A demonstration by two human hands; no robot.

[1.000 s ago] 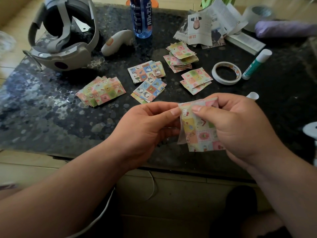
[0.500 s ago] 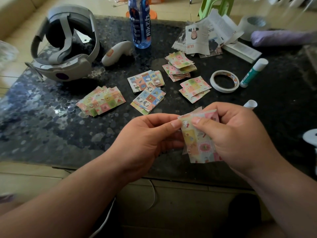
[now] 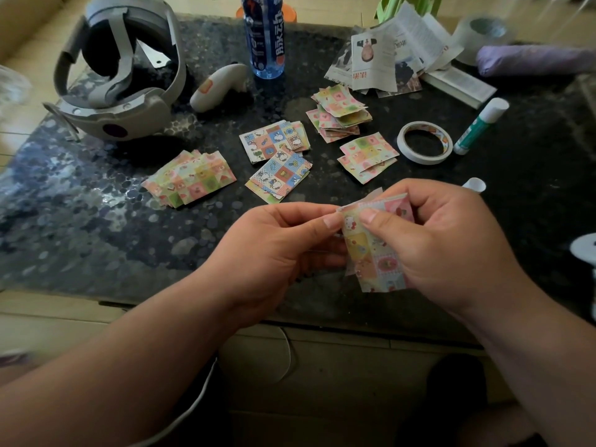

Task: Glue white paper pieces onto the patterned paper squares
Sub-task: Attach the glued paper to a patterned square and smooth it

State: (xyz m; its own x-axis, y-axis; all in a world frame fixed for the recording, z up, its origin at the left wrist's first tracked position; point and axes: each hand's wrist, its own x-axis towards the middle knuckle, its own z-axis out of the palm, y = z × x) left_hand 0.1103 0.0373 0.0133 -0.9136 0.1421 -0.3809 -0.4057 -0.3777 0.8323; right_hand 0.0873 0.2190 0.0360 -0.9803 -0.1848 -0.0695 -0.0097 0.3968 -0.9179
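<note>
Head view: left hand (image 3: 274,253) and right hand (image 3: 445,250) both pinch a stack of patterned paper squares (image 3: 377,256) over the surface (image 3: 96,237) near 5 o'clock. Possibly a white sheet (image 3: 375,192) peeks behind it.

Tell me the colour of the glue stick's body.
Green, on the glue stick; clearest in the head view.

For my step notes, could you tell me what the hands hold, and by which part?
A patterned paper square: the right hand grips its right side, thumb on the front; the left hand pinches its top left corner.
</note>
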